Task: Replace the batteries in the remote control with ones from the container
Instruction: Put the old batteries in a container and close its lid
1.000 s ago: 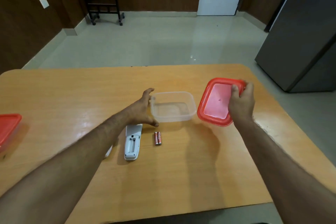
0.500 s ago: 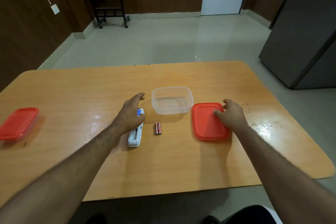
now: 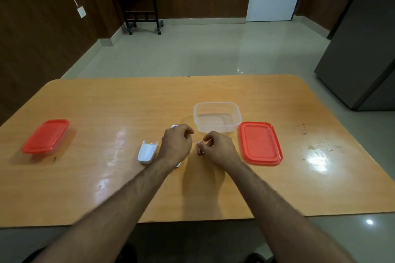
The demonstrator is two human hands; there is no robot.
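While no brand, label or readable writing shows on anything in this view, the things themselves are plain enough. On the orange-brown wooden table (image 3: 106, 104) the left hand (image 3: 175, 145) lies over the white plastic remote control (image 3: 175, 126), whose far tip peeks out past the knuckles and whose near end shows below the wrist; the fingers are curled down over it, though whether they truly grip it or merely rest on it I cannot tell. Just left of that hand lies the white curved battery cover (image 3: 147, 152), detached and resting on the tabletop. The right hand (image 3: 220, 148) is curled with its fingertips drawn together at the two small reddish batteries (image 3: 200, 150), which lie side by side on the table between the two hands; the fingers seem to pinch at them, but the contact is partly hidden. Both forearms reach forward from the near edge, converging toward the middle of the table.

Just beyond the hands stands the clear rectangular plastic container (image 3: 217, 118), open, with nothing visible inside. Its flat red plastic lid (image 3: 259, 143) lies just to the right of it. Well apart at the left sits a second container with a red lid (image 3: 45, 136), closed.
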